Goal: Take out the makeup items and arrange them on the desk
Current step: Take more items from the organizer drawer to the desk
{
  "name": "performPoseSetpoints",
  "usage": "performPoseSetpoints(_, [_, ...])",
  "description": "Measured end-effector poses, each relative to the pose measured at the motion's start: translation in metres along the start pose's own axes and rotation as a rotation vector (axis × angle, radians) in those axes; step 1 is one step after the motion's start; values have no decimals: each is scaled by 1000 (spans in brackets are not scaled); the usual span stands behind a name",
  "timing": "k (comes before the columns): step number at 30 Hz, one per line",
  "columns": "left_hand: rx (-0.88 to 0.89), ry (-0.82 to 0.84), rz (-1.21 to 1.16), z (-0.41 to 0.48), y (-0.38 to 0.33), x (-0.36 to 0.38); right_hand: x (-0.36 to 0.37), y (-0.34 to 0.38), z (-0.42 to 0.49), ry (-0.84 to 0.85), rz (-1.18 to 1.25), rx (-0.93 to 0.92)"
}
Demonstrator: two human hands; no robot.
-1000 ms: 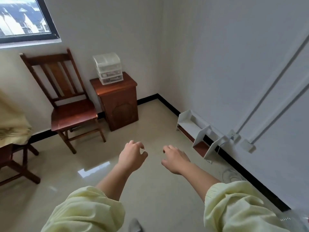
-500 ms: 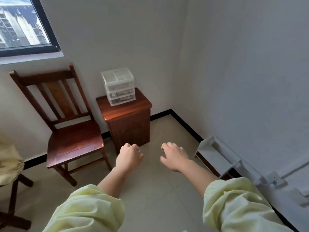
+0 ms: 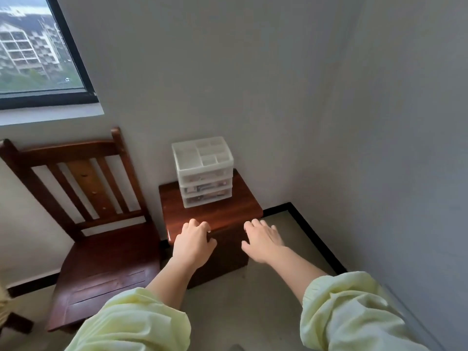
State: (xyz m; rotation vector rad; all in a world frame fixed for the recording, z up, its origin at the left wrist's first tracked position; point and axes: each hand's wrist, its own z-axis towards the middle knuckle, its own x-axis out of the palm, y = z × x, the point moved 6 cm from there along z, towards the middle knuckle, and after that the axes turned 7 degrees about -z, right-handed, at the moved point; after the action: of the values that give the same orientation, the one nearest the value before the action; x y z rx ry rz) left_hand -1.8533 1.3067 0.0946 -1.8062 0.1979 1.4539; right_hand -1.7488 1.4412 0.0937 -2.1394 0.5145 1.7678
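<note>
Back in the corner, the white plastic drawer organizer (image 3: 202, 171) sits on top of the dark wooden cabinet (image 3: 212, 219), pushed up against the wall. Its three see-through drawers (image 3: 207, 198) are all closed, with the makeup items (image 3: 206, 187) inside, too blurry to name. A wooden chair (image 3: 101, 249) stands just left of the cabinet, under the window (image 3: 38, 59).

Only the bare front of the cabinet top lies between your hands and the organizer. Your left hand (image 3: 192, 245) is over the cabinet's front edge, fingers loosely curled and empty; can't tell if it touches the wood. Your right hand (image 3: 263, 240) is by the front right corner, fingers relaxed and spread, empty too.

Versus half a second ago, you're way closer. Both hands were over floor then, and the white shelf unit on the right has dropped out of view.
</note>
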Motion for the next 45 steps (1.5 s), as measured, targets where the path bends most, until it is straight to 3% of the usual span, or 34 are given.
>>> performPoseSetpoints(10, [-259, 32, -139, 150, 63, 20, 20, 2, 178, 163, 173, 12])
performPoseSetpoints(20, [-407, -30, -276, 272, 151, 34, 55, 16, 310, 270, 655, 230])
performPoseSetpoints(27, [-284, -126, -40, 314, 173, 24, 92, 23, 366, 343, 1036, 427])
performPoseSetpoints(31, [-196, -92, 64, 331, 179, 22, 104, 26, 382, 346, 1328, 589])
performPoseSetpoints(35, [-188, -65, 49, 337, 183, 24, 117, 33, 386, 413, 1620, 777])
performPoseSetpoints(38, [-197, -65, 24, 338, 182, 24, 123, 41, 385, 472, 1793, 828])
performPoseSetpoints(45, [-206, -56, 21, 341, 181, 21, 122, 50, 383, 426, 2052, 895])
